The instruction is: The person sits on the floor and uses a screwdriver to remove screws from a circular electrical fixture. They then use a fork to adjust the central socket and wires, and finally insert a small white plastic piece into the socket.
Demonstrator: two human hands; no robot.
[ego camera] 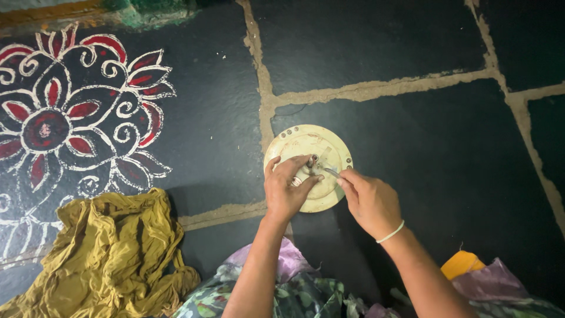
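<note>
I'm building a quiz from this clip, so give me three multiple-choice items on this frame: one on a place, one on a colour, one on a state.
1. Where does the crumpled cloth lie?
A. On the disc
B. On the floor to the left of the hands
C. Over the right wrist

2. What colour is the round disc?
A. Cream
B. Blue
C. Black

3. How does the left hand stand with the disc?
A. Apart from it, resting on the cloth
B. Raised clear of everything
C. On the small metal part at its centre, fingers closed round it

Answers: 1 B, the olive cloth sits on the dark stone floor at lower left. 2 A, the disc is pale cream with rusty specks. 3 C, the left hand grips the centre part while the right hand holds a thin tool to it.
</note>
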